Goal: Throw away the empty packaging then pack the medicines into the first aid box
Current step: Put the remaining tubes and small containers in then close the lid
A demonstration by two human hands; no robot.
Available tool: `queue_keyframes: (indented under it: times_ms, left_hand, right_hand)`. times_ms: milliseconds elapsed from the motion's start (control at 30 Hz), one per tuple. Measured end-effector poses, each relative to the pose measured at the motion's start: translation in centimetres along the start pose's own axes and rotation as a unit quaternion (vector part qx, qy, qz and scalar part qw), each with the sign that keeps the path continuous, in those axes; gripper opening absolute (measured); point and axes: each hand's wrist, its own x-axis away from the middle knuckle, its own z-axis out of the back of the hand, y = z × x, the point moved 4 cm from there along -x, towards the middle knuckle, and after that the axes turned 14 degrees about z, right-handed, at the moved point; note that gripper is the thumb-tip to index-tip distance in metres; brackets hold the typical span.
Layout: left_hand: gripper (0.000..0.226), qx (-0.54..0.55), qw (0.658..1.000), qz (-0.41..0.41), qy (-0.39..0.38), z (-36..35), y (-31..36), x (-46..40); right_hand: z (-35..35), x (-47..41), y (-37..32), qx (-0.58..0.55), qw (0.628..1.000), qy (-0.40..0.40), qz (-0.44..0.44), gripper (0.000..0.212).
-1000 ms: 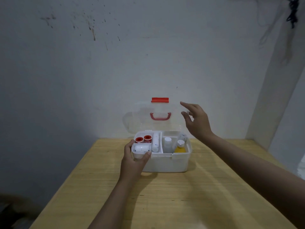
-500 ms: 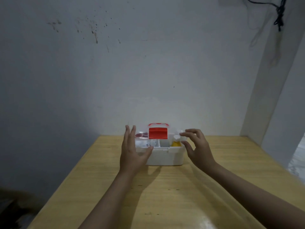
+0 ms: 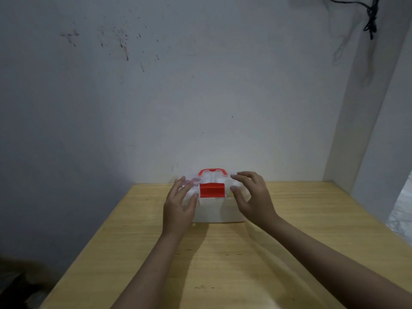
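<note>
Head view shows the first aid box (image 3: 217,211) against the wall, lid down, left hand (image 3: 178,205) and right hand (image 3: 253,200) spread open flanking it; closing step, red latch (image 3: 212,190) likely needs pressing.

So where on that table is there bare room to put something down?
The wooden table is bare on both outer sides of the first aid box and between the forearms. It is crowded only at the box, where the left hand and right hand flank it.

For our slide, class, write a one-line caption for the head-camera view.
Left hand and right hand flank a closed white plastic first aid box with red latch on a wooden table.
</note>
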Motion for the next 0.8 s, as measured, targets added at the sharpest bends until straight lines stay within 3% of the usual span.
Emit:
queue_keyframes:
  times_ms: [133,367,600,800]
  left_hand:
    - [0.036,0.013,1.0,0.005,-0.004,-0.1,0.0,0.0]
    - [0.037,0.026,1.0,-0.012,0.001,-0.2,-0.4,0.0]
    - [0.035,0.025,1.0,-0.011,0.002,-0.3,-0.8,-0.1]
    - [0.038,0.02,1.0,-0.007,0.001,-0.3,-0.7,0.0]
  right_hand:
    - [-1.4,-1.9,-0.6,-0.046,0.998,-0.04,-0.036,0.024]
    - [-2.1,-1.9,-0.3,-0.143,0.977,-0.026,-0.153,0.023]
    - [-1.7,-1.7,-0.1,-0.205,0.967,-0.042,-0.146,0.011]
    - [-2.5,-1.1,0.2,-0.143,0.983,-0.049,-0.109,0.015]
